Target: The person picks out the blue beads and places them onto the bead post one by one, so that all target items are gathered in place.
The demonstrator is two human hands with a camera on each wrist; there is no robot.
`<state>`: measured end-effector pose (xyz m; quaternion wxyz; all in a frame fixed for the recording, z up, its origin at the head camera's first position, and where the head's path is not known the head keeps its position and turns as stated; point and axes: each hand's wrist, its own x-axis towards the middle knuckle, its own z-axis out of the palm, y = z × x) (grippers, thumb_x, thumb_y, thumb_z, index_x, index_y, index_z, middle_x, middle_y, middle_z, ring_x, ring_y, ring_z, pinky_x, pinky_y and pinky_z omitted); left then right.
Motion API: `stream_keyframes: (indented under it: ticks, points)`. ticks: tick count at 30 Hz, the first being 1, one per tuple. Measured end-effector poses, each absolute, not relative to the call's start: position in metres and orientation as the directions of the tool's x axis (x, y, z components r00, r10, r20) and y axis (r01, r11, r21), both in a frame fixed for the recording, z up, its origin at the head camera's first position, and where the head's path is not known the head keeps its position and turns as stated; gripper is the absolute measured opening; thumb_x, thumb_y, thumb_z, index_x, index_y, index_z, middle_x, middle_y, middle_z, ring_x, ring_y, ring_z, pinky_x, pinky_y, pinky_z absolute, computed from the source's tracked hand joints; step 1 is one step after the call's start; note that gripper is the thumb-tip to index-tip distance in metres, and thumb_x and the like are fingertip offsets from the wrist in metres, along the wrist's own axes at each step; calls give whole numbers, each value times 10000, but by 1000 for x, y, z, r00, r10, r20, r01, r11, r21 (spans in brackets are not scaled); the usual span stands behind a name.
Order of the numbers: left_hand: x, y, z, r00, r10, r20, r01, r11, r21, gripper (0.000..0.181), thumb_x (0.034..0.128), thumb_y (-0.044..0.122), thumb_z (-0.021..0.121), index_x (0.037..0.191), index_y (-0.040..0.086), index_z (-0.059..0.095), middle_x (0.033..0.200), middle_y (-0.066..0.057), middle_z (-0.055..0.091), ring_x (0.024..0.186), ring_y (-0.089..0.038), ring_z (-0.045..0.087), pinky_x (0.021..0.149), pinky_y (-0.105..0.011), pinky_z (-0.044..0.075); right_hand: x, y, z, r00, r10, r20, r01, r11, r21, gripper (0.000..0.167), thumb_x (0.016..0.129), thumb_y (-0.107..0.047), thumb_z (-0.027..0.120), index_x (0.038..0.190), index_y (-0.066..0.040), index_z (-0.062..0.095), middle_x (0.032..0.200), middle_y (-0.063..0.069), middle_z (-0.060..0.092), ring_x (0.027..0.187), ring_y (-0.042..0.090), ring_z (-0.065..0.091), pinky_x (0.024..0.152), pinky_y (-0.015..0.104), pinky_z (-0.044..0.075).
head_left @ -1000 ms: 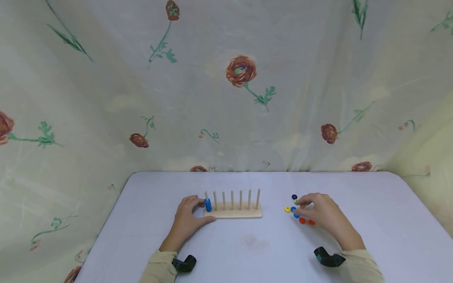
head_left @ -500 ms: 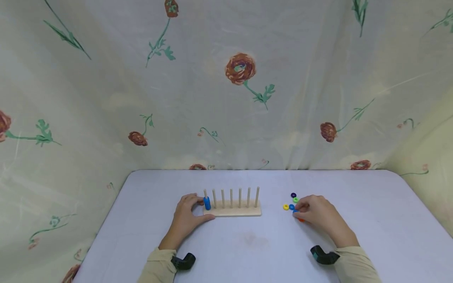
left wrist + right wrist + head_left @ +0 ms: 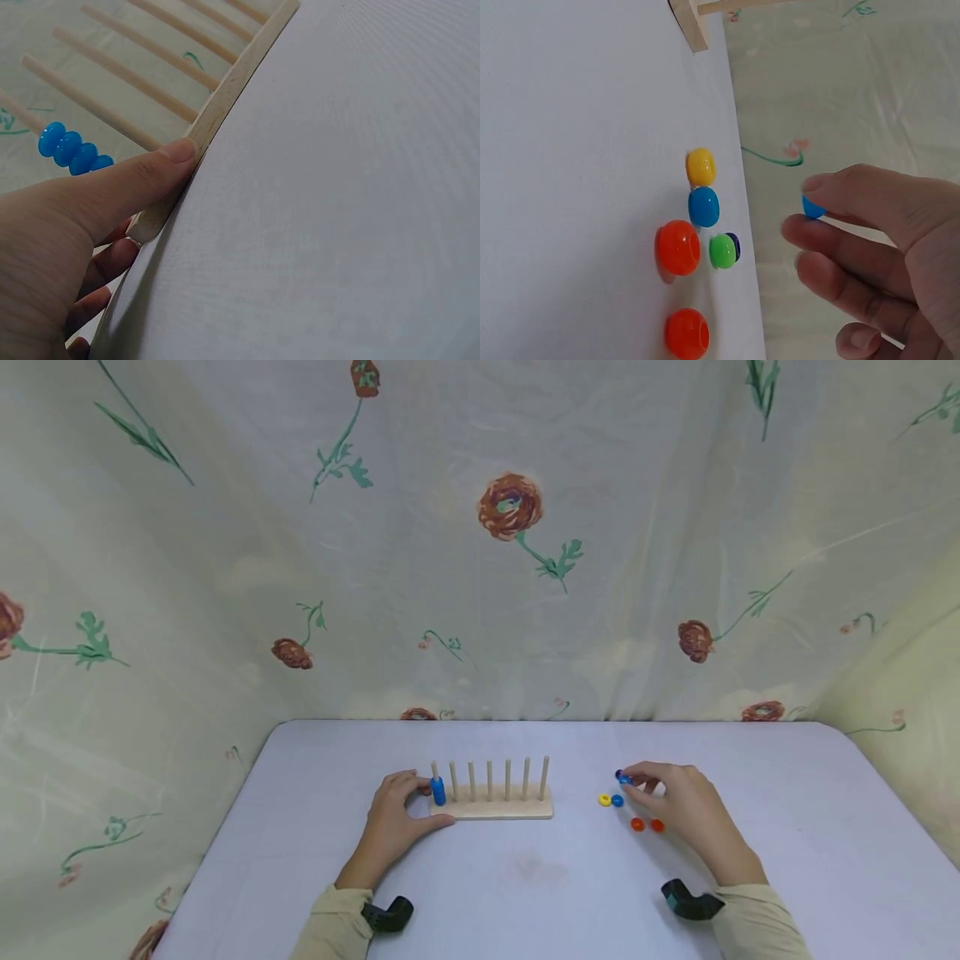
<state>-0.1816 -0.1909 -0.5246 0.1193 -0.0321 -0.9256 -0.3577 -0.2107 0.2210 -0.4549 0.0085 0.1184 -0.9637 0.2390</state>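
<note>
A wooden peg rack (image 3: 491, 811) with a row of upright pegs stands on the table. Its leftmost peg carries a stack of blue beads (image 3: 71, 150). My left hand (image 3: 395, 822) grips the left end of the base, thumb along the front edge and fingers round the end. To the right, my right hand (image 3: 684, 806) pinches a blue bead (image 3: 813, 208) between thumb and fingertips, lifted off the table. Below it lie a yellow bead (image 3: 701, 166), another blue bead (image 3: 703, 206), a green bead (image 3: 721, 251), a purple bead (image 3: 737, 246) and two orange-red beads (image 3: 679, 247).
All of this is on a white table (image 3: 525, 893) with rounded far corners. A flower-patterned cloth (image 3: 600, 652) hangs behind it and along both sides. A black wrist device (image 3: 390, 915) is strapped to each forearm.
My right hand has taken hold of a blue bead from the group and raised it up and away, uncovering the orange-red beads. The left hand and the rack have stayed in place.
</note>
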Motion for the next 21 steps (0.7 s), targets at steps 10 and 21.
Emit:
stream_keyframes:
  ticks: [10, 21]
  points:
    - [-181, -192, -524, -970, -30, 243, 139, 748, 649, 548, 687, 375, 966, 1104, 99, 745, 1374, -173, 645, 1358, -369, 526, 1138, -588, 447, -209, 213, -451, -957, -253, 142, -290, 852, -437, 245, 903, -235, 805, 1125, -132, 792, 867, -41, 748, 745, 116, 565, 580, 241, 393]
    - [-183, -192, -527, -972, -26, 232, 139, 734, 665, 560, 700, 420, 952, 1117, 108, 744, 1383, -159, 643, 1375, -354, 518, 1158, -572, 437, -206, 208, -447, -945, -272, 180, -324, 850, -415, 253, 885, -241, 827, 1109, -126, 801, 865, -31, 749, 729, 112, 549, 565, 230, 396]
